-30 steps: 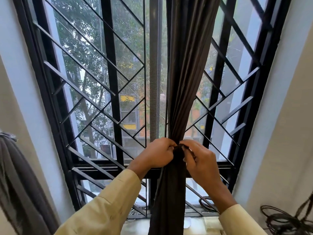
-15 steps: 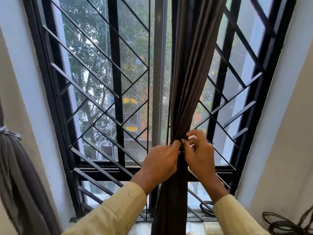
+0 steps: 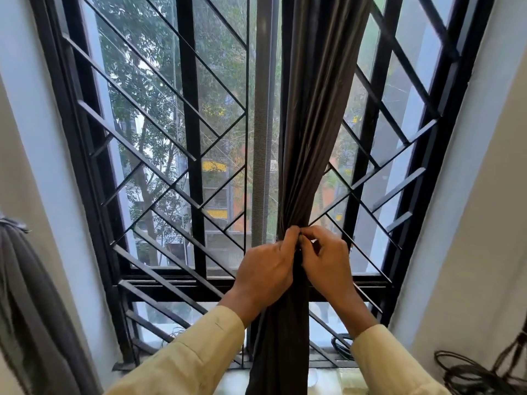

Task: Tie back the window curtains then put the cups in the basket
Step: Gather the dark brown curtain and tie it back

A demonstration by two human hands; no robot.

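A dark grey-brown curtain (image 3: 316, 115) hangs gathered into one bunch in front of the middle of the barred window (image 3: 188, 138). My left hand (image 3: 265, 269) and my right hand (image 3: 328, 260) meet at the bunch's narrowest point, fingers curled, pinching the fabric or a tie there; the tie itself is hidden by my fingers. A second grey curtain (image 3: 25, 295) hangs tied back at the far left edge. No cups or basket are in view.
Black metal grille bars (image 3: 399, 183) cover the window. Coiled dark cables (image 3: 467, 374) lie at the lower right by the wall. A black cable (image 3: 340, 344) sits on the sill behind my right forearm. White walls flank the window.
Both hands have crept slightly higher on the bunched curtain and closed in together. My right hand's fingers, spread half a second ago, now curl against the left hand's fingertips.
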